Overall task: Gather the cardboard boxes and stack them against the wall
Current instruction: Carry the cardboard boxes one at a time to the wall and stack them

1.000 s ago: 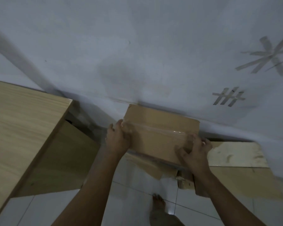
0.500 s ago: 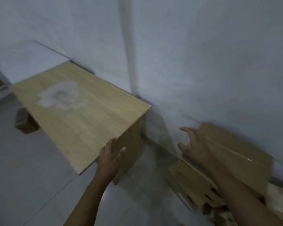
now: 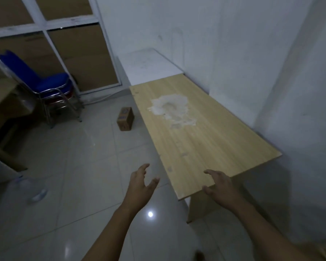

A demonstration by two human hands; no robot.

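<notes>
Small cardboard box [image 3: 125, 119]: on floor [image 3: 83, 166], beside tabletop [image 3: 215, 147], near stacked blue chairs [image 3: 51, 85]. Left hand [image 3: 139, 182], right hand [image 3: 221, 187]: grip spread, empty.

Open floor [image 3: 79, 185] runs to the small box [image 3: 125, 118]; table [image 3: 205, 140] blocks the right, chairs [image 3: 51, 91] crowd the far left.

A sparse office room: plain wooden desk [image 3: 205, 140] along the white wall [image 3: 252, 44] at right, stacked blue chrome-legged chairs [image 3: 51, 85] at left, glazed partition [image 3: 43, 29] upper left, glossy tiled floor [image 3: 73, 166].
</notes>
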